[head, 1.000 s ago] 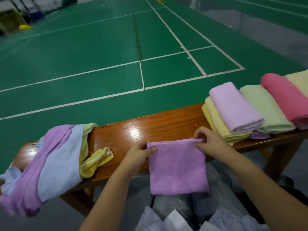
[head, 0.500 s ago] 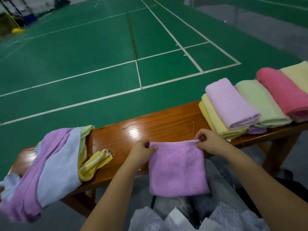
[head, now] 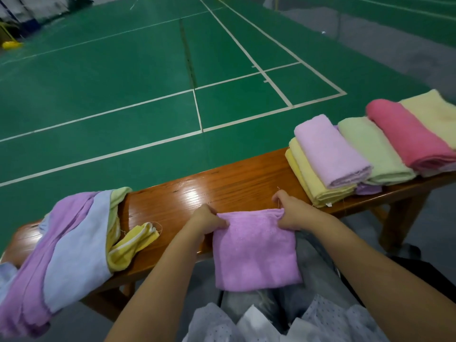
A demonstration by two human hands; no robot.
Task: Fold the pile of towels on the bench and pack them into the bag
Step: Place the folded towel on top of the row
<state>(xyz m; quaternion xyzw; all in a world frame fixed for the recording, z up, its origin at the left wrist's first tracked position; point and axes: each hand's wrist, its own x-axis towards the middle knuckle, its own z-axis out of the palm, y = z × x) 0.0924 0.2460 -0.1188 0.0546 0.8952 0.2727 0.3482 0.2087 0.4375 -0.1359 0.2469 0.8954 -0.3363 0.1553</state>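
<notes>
A folded purple towel (head: 254, 253) hangs over the near edge of the wooden bench (head: 222, 186). My left hand (head: 206, 222) pinches its top left corner and my right hand (head: 290, 213) pinches its top right corner. Loose unfolded towels (head: 64, 240) in purple, pale blue, green and yellow lie heaped at the bench's left end. Folded towels (head: 345, 154) in yellow, lilac, green, pink and cream are lined up at the right end. A white dotted bag (head: 283, 322) sits open below the towel at the bottom of the view.
Green court floor (head: 148, 70) with white lines stretches beyond the bench. A bench leg (head: 399, 220) stands at the right. My grey-clad legs (head: 318, 265) lie under the hanging towel.
My hands have drawn a little closer together along the towel's top edge, bunching its corners. The towel still hangs at the bench's near edge.
</notes>
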